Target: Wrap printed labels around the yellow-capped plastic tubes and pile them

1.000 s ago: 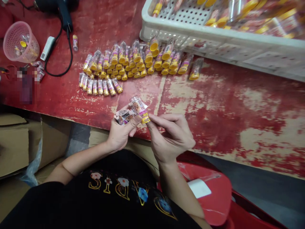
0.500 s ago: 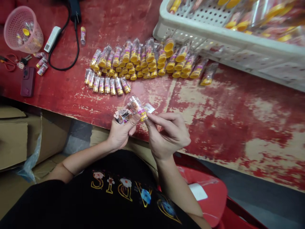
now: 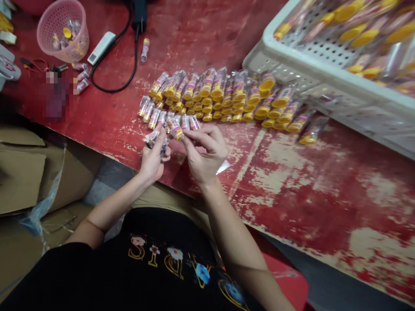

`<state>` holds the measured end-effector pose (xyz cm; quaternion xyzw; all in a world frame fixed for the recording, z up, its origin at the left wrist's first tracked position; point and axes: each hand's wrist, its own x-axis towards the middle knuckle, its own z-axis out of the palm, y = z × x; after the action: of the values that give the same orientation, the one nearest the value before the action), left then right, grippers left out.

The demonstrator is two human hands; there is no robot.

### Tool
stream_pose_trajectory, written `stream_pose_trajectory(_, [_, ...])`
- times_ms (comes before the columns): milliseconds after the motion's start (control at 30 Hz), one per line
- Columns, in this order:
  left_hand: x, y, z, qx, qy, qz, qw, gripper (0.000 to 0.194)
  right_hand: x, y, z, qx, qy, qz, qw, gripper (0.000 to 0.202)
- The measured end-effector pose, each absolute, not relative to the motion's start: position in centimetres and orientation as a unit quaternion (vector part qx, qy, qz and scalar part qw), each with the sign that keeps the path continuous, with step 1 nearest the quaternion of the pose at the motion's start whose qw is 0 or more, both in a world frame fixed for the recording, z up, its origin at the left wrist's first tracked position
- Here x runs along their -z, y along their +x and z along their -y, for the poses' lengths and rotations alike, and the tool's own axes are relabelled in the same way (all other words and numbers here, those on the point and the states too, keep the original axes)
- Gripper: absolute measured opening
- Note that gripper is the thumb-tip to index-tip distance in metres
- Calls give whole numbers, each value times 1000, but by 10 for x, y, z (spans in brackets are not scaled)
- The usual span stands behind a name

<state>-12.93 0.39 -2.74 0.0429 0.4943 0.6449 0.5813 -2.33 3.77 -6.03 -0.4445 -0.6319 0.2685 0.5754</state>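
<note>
My right hand (image 3: 207,153) pinches a small clear tube (image 3: 175,129) by its yellow-capped end. A purple and yellow label shows inside the tube. My left hand (image 3: 153,159) is closed on several small printed cards (image 3: 151,139), with its thumb raised across them, close beside the tube. Just beyond both hands lies a front row of short tubes (image 3: 147,113), partly hidden by the tube and fingers. Behind it, longer yellow-capped tubes (image 3: 207,86) are piled side by side, caps facing me.
A white perforated crate (image 3: 272,56) of larger tubes stands at the right. At the left are a pink basket (image 3: 43,36) with small tubes, a white power strip or box (image 3: 101,48) and a black cable (image 3: 129,73). Cardboard boxes (image 3: 19,181) lie below the red table (image 3: 292,181).
Both hands have moved forward over the table, towards the front row of tubes, the right still pinching its tube. The left thumb has come away from the tube. The view has also shifted.
</note>
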Motion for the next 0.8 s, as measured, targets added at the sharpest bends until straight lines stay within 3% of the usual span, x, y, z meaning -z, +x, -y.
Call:
stream_pose_trajectory(133, [22,-127,-9,-658,77,-489,567,52,52,-15,-21,-256,-446,637,574,17])
stream_pose_trajectory(333, [22,-121,-4,-638,83,-514,568,42,51,-12,-17,-232,-460,641,569,16])
stream_pose_trajectory(567, [23,-122,-7,-632,63,-527,564,45,50,-11,-15,-239,-467,641,560,17])
stream_pose_trajectory(700, [27,-126,-10,-637,28,-526,564,47,64,-20,-28,-238,-499,638,536,14])
stream_pose_trajectory(800, [32,-134,-10,-631,-5,-528,568,37,78,-30,-46,-217,-510,638,535,16])
